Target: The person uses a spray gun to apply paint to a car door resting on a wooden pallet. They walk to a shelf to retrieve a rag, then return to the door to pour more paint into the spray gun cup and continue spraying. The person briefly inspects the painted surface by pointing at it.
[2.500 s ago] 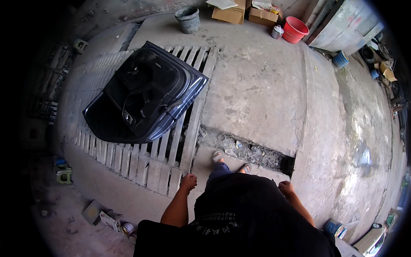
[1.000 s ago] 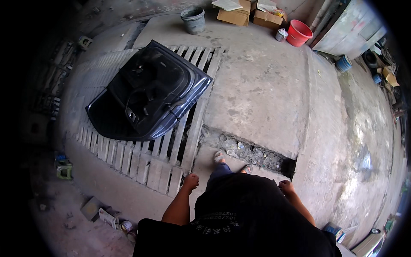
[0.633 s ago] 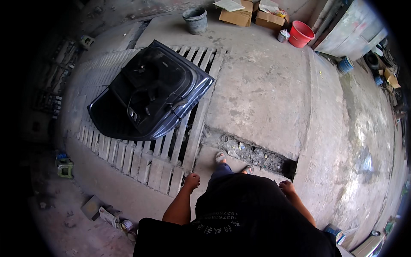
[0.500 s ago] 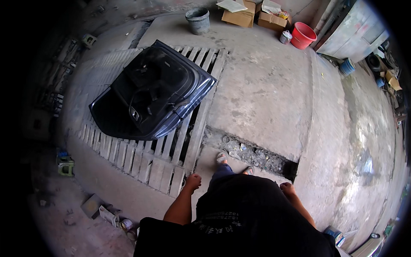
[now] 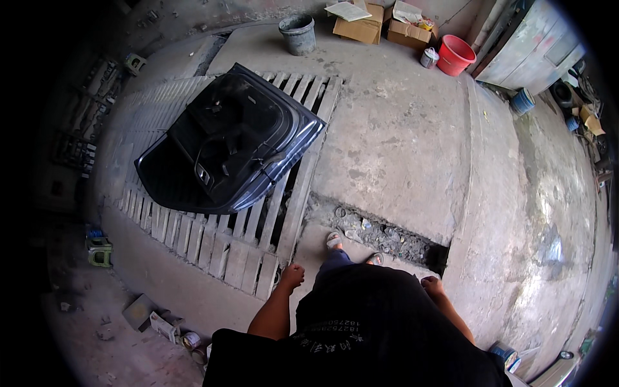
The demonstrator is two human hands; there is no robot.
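My left hand hangs beside my body with its fingers curled into a loose fist; nothing shows in it. On the other side my right hand hangs low too, its fingers curled in, touching nothing but perhaps my shirt, and no object shows there. A dark car door lies ahead and to the left with its inner panel facing up, well apart from both hands. It rests on a slatted grate of pale bars, its window frame pointing to the near left.
A debris-filled trench runs just beyond my feet. At the back stand a grey bucket, cardboard boxes, a small can and a red tub. A green stool stands left; a blue can sits far right.
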